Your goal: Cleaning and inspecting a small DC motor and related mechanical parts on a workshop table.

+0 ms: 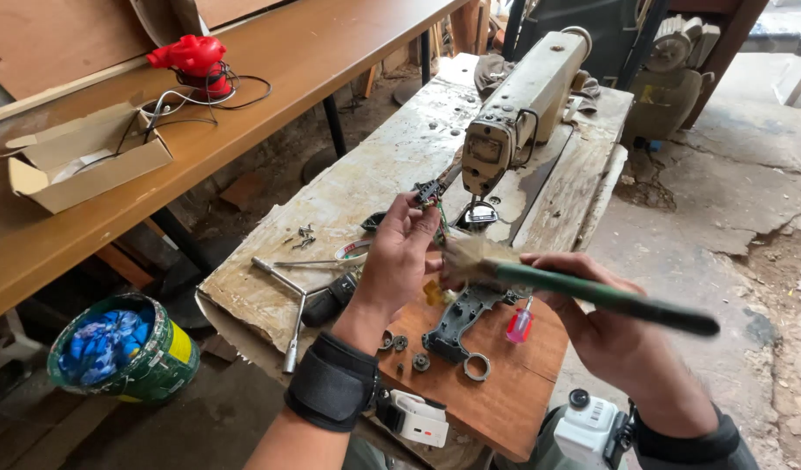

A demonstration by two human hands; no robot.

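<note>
Landmark: the reddish-brown wooden board (pixel 514 383) at the near edge of the worn workbench; every place below is told from it.
Right hand (pixel 605 326): above the board's right side, closed around the green handle of a worn, pale-bristled paintbrush (pixel 583 292); the bristles reach left to the part in the other hand.
Left hand (pixel 400 261): above the board's left edge, fingers pinched on a small dark metal part (pixel 428 193) raised beyond the board.
Handling, the part: probably stiff, light and greasy, so slippery; best pinched by its edges.
Handling, the brush: light, rigid handle, soft bristles; best held mid-handle.
On the board: a dark grey cast metal bracket (pixel 460 320), a steel ring (pixel 476 366), small gears, a pink-handled screwdriver (pixel 520 325).
Just left of the board: a steel T-handle wrench (pixel 293 313).
Beyond the board: a cream industrial sewing machine (pixel 522 104).
Far left: a long brown table with an open cardboard box (pixel 87 161) and a red tool (pixel 194 59).
</note>
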